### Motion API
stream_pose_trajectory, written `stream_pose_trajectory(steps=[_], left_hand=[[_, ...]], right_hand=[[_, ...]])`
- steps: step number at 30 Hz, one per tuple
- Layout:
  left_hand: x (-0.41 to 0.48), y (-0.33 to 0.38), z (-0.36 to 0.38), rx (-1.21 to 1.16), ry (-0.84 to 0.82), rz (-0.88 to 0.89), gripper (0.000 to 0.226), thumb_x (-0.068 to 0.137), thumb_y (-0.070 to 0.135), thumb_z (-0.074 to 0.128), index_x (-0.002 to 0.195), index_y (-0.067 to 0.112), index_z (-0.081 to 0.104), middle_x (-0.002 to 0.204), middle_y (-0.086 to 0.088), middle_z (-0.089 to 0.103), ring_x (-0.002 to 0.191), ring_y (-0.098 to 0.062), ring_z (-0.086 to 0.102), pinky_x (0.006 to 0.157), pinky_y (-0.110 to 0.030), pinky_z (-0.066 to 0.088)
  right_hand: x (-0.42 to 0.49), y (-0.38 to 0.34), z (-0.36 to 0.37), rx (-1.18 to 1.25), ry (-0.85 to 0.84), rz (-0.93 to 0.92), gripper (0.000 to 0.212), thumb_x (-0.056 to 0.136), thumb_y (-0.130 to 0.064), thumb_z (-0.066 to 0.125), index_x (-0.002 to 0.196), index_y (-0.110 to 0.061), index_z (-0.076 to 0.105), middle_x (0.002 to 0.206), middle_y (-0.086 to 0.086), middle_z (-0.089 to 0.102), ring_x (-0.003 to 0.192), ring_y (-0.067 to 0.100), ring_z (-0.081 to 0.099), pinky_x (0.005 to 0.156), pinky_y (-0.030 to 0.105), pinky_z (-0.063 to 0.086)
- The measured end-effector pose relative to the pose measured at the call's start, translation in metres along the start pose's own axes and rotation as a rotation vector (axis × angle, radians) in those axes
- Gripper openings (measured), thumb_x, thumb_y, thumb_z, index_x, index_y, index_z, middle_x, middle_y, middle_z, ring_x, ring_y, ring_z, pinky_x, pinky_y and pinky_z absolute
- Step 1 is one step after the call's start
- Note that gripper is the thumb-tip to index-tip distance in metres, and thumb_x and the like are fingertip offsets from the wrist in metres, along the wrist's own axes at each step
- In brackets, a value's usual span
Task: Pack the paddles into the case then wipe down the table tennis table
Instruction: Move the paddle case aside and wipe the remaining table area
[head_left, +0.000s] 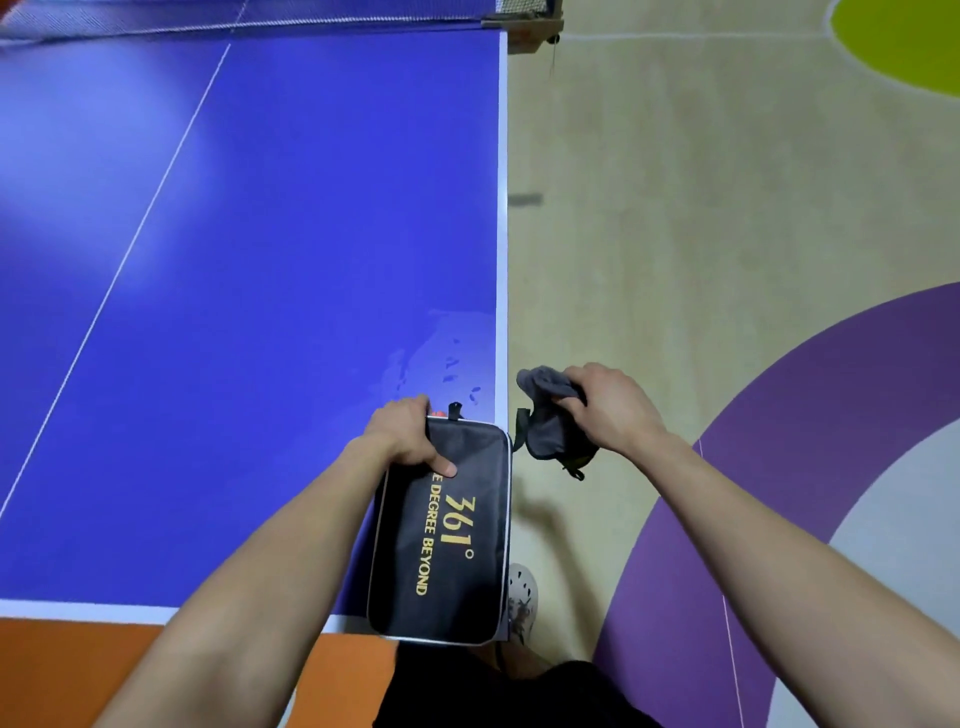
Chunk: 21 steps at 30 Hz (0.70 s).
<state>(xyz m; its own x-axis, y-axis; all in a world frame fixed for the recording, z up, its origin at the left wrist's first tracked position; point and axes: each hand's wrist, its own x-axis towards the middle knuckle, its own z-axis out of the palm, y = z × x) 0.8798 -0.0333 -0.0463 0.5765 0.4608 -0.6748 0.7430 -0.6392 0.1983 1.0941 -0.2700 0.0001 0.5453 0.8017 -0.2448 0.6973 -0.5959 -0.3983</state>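
Note:
A black paddle case (447, 540) with yellow "361°" lettering is at the near right corner of the blue table tennis table (260, 260). My left hand (410, 434) grips its far end, thumb on top. A sliver of red shows at the case's far edge; the paddles themselves are hidden. Just off the table's right edge, over the floor, my right hand (608, 405) holds a crumpled grey cloth (545, 415) with a dark strap hanging from it. Wet smears (441, 358) mark the table surface just beyond the case.
The net (260, 15) and its post (535, 26) run across the far end. A white centre line (156, 197) crosses the table. To the right is beige floor with purple and green markings. My shoe (522, 603) stands by the table corner.

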Motion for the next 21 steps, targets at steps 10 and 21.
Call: stream_pose_trajectory(steps=[10,21], left_hand=[[-0.081,-0.031,-0.048,-0.267,-0.103,0.03,0.064,0.05,0.063,0.102,0.092,0.025,0.073,0.093,0.005,0.078,0.092,-0.018,0.075,0.085,-0.041,0.063],[-0.192,-0.083,-0.152,0.045,0.709,-0.006,0.056,0.082,0.067,0.08,0.104,0.027,0.049,0.079,0.003,0.065,0.079,-0.036,0.059,0.073,-0.047,0.051]], right_hand=[[0.044,-0.034,-0.02,-0.017,0.051,-0.115,0.02,0.108,-0.031,0.055,0.121,-0.025,0.068,0.106,0.003,0.055,0.097,0.035,0.065,0.08,0.044,0.052],[0.033,-0.117,0.044,-0.133,0.185,-0.433,0.032,0.091,-0.009,0.068,0.122,-0.02,0.071,0.106,0.008,0.055,0.094,0.035,0.06,0.07,0.04,0.046]])
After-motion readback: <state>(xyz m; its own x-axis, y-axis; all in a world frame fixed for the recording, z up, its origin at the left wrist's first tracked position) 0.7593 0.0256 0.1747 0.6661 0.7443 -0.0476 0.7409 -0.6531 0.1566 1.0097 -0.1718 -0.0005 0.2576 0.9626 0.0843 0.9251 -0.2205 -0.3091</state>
